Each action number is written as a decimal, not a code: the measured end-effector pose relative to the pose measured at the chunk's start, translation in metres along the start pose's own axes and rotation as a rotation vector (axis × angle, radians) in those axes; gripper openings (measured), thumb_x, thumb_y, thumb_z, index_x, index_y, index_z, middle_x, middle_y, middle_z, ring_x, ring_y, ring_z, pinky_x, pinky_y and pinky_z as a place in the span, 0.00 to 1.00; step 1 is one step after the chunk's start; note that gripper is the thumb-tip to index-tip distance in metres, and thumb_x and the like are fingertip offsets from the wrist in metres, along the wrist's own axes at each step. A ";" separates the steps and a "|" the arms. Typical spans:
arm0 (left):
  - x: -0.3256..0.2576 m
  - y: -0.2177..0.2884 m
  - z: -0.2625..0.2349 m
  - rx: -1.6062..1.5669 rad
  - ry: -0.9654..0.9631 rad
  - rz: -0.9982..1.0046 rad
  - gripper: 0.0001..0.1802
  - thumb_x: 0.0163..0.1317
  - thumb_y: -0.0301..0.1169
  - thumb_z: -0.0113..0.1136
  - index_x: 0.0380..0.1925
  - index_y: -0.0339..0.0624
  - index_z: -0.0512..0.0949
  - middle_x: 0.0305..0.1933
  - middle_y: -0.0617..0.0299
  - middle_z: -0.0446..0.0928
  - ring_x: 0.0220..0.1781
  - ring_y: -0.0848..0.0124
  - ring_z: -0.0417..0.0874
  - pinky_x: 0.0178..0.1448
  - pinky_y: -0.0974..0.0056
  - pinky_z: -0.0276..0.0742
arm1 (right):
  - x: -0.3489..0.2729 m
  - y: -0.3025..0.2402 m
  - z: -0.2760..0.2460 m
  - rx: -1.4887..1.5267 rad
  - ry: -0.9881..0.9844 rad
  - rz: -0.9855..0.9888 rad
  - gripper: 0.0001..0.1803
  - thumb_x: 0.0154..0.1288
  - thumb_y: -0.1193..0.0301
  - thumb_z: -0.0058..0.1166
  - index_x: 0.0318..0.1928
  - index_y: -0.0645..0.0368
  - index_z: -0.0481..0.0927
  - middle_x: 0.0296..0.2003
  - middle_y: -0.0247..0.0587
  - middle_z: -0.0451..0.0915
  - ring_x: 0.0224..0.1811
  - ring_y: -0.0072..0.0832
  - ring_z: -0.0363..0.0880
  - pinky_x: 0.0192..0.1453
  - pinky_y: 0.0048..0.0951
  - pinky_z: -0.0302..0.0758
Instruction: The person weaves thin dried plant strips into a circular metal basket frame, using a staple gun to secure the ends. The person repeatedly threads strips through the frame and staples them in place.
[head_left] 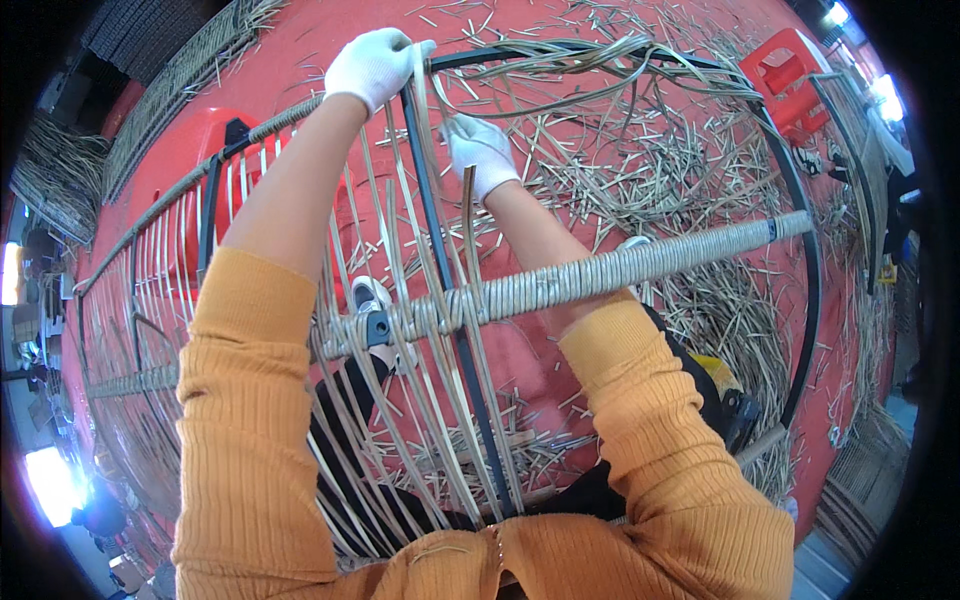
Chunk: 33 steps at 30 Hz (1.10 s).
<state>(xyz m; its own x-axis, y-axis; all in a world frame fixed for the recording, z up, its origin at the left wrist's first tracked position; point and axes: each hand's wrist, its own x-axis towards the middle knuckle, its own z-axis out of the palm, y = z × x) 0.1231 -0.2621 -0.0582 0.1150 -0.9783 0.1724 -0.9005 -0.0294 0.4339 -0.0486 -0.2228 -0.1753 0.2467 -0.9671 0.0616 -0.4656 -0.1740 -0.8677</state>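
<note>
From my end, head view: left grip (375,70), white-gloved, closed on a pale strip (420,85) at the top edge of a black metal frame (815,300); right grip (480,155), also gloved, lower and just right of it, fingers curled near that strip, though I cannot tell whether they hold it; a thin black strut (428,190) runs down between; a wrapped bar (620,265) crosses the frame, over the right forearm, with a row of long strips (396,250) running across its left part; loose strips (632,48) tangle along the frame's upper edge; scraps (725,350) litter the red floor (340,25); a red chair (795,55) stands upper right.
</note>
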 end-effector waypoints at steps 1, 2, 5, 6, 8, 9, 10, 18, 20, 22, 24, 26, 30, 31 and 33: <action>-0.009 0.002 -0.001 -0.060 0.062 0.016 0.28 0.60 0.57 0.66 0.42 0.42 0.86 0.36 0.54 0.86 0.40 0.62 0.85 0.50 0.58 0.79 | -0.005 -0.006 -0.002 0.021 0.083 0.000 0.20 0.73 0.53 0.46 0.44 0.53 0.86 0.46 0.50 0.84 0.51 0.50 0.81 0.57 0.48 0.75; -0.015 0.004 0.000 -0.120 0.108 0.014 0.27 0.60 0.53 0.69 0.41 0.38 0.85 0.32 0.55 0.85 0.35 0.67 0.84 0.45 0.62 0.79 | -0.008 -0.011 -0.005 -0.032 0.030 0.046 0.20 0.73 0.53 0.46 0.44 0.52 0.86 0.47 0.50 0.84 0.51 0.50 0.81 0.57 0.48 0.75; -0.021 0.004 0.003 -0.244 -0.058 0.041 0.26 0.59 0.57 0.68 0.51 0.54 0.86 0.43 0.61 0.88 0.47 0.62 0.87 0.54 0.59 0.79 | 0.000 -0.021 -0.002 -0.141 0.011 0.143 0.20 0.72 0.53 0.48 0.46 0.52 0.86 0.47 0.52 0.84 0.52 0.50 0.81 0.57 0.48 0.75; -0.020 0.004 0.004 -0.074 -0.090 0.059 0.26 0.59 0.55 0.67 0.53 0.58 0.85 0.45 0.63 0.88 0.48 0.62 0.87 0.54 0.59 0.79 | 0.004 -0.017 0.001 -0.100 0.037 0.121 0.20 0.72 0.54 0.48 0.45 0.52 0.86 0.47 0.53 0.84 0.52 0.51 0.81 0.57 0.49 0.76; -0.018 0.002 0.004 -0.070 -0.119 0.089 0.23 0.61 0.55 0.64 0.51 0.58 0.85 0.45 0.62 0.87 0.48 0.62 0.87 0.54 0.59 0.79 | 0.001 0.004 0.014 0.014 0.091 0.073 0.19 0.71 0.54 0.48 0.45 0.53 0.85 0.46 0.53 0.84 0.52 0.52 0.82 0.56 0.49 0.76; -0.018 0.000 0.003 -0.098 -0.123 0.086 0.23 0.62 0.54 0.63 0.50 0.57 0.86 0.44 0.62 0.87 0.47 0.62 0.87 0.54 0.59 0.79 | -0.008 0.024 0.019 -0.069 0.151 -0.074 0.19 0.72 0.55 0.47 0.47 0.54 0.83 0.45 0.55 0.83 0.51 0.56 0.80 0.53 0.47 0.75; -0.018 -0.001 0.001 -0.122 -0.140 0.077 0.22 0.62 0.54 0.62 0.49 0.56 0.86 0.43 0.62 0.87 0.46 0.62 0.87 0.54 0.59 0.79 | -0.033 0.050 0.023 -0.099 0.131 -0.037 0.19 0.73 0.56 0.47 0.47 0.56 0.82 0.44 0.56 0.83 0.50 0.56 0.80 0.52 0.47 0.76; -0.014 -0.006 -0.013 -0.412 -0.281 0.161 0.14 0.69 0.38 0.59 0.43 0.38 0.83 0.35 0.67 0.84 0.36 0.81 0.80 0.42 0.71 0.76 | -0.385 0.213 -0.025 -0.771 -1.005 0.421 0.20 0.72 0.68 0.39 0.58 0.47 0.80 0.56 0.50 0.82 0.59 0.45 0.82 0.60 0.49 0.78; -0.011 -0.004 -0.012 -0.384 -0.278 0.101 0.18 0.67 0.43 0.60 0.41 0.39 0.84 0.35 0.64 0.85 0.38 0.76 0.82 0.46 0.67 0.77 | -0.385 0.221 -0.033 -0.775 -1.055 0.770 0.27 0.75 0.64 0.33 0.71 0.48 0.68 0.62 0.59 0.76 0.62 0.49 0.79 0.66 0.51 0.74; -0.009 -0.002 -0.009 -0.392 -0.281 0.081 0.20 0.65 0.46 0.60 0.40 0.39 0.85 0.34 0.62 0.86 0.39 0.73 0.83 0.49 0.65 0.77 | -0.324 0.209 -0.033 -0.664 -0.748 0.660 0.27 0.75 0.65 0.34 0.71 0.51 0.67 0.62 0.59 0.77 0.60 0.51 0.80 0.65 0.50 0.74; -0.008 0.000 -0.009 -0.393 -0.291 0.063 0.20 0.64 0.47 0.61 0.39 0.39 0.85 0.34 0.62 0.86 0.39 0.73 0.83 0.49 0.64 0.77 | -0.222 0.175 -0.022 -0.697 -0.536 0.302 0.21 0.73 0.66 0.41 0.62 0.58 0.75 0.55 0.60 0.80 0.55 0.52 0.81 0.61 0.48 0.76; -0.008 0.001 -0.010 -0.358 -0.266 0.111 0.19 0.64 0.46 0.62 0.39 0.39 0.85 0.34 0.62 0.86 0.39 0.73 0.83 0.49 0.64 0.77 | -0.119 0.120 -0.011 -0.224 0.039 -0.035 0.18 0.73 0.66 0.45 0.56 0.61 0.80 0.54 0.56 0.81 0.60 0.50 0.76 0.67 0.44 0.71; -0.009 -0.003 -0.009 -0.352 -0.260 0.135 0.19 0.64 0.45 0.62 0.38 0.40 0.85 0.34 0.62 0.86 0.39 0.72 0.84 0.50 0.65 0.78 | 0.014 0.007 0.010 0.035 0.280 -0.181 0.18 0.73 0.63 0.48 0.54 0.60 0.81 0.51 0.54 0.81 0.54 0.47 0.80 0.60 0.44 0.75; -0.009 -0.005 -0.007 -0.354 -0.249 0.162 0.16 0.67 0.41 0.60 0.41 0.40 0.84 0.32 0.65 0.84 0.34 0.79 0.80 0.39 0.69 0.76 | 0.026 -0.007 0.013 0.124 0.247 -0.216 0.17 0.72 0.62 0.48 0.51 0.60 0.81 0.50 0.56 0.82 0.53 0.48 0.80 0.59 0.47 0.74; -0.009 -0.009 -0.004 -0.312 -0.229 0.138 0.17 0.68 0.41 0.60 0.44 0.39 0.84 0.34 0.64 0.84 0.34 0.77 0.81 0.40 0.68 0.77 | 0.022 -0.018 0.019 0.277 0.159 -0.040 0.17 0.72 0.61 0.48 0.46 0.60 0.82 0.42 0.54 0.83 0.46 0.47 0.82 0.52 0.46 0.75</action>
<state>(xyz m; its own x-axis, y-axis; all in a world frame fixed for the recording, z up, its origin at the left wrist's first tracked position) 0.1322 -0.2524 -0.0599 -0.1257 -0.9902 0.0613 -0.7268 0.1340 0.6737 -0.0189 -0.2378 -0.1681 0.1137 -0.9813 0.1554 -0.2037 -0.1761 -0.9631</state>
